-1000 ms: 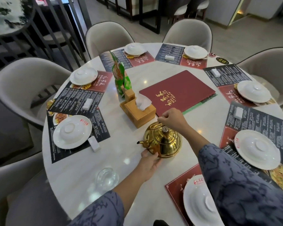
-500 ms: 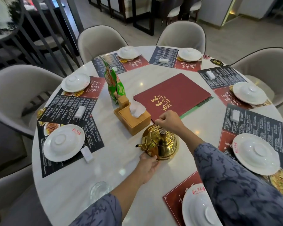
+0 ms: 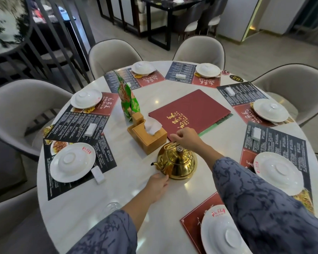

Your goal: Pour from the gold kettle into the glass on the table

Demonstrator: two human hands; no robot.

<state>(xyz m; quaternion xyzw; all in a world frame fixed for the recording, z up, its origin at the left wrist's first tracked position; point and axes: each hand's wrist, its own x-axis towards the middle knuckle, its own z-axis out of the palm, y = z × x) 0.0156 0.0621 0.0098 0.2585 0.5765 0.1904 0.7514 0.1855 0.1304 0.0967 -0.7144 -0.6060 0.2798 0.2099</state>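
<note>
So, quick rundown:
Kettle: gold kettle [image 3: 177,163] is stood on the table [image 3: 117,195], centre of frame, spout aimed left.
Right hand [image 3: 186,137]: closed around the handle on top.
Left hand [image 3: 157,185]: laid open against the base, nothing gripped.
Glass [image 3: 112,206]: lower centre, half hidden by the left sleeve.
Tip: best lifted level, tilted once over the glass.
</note>
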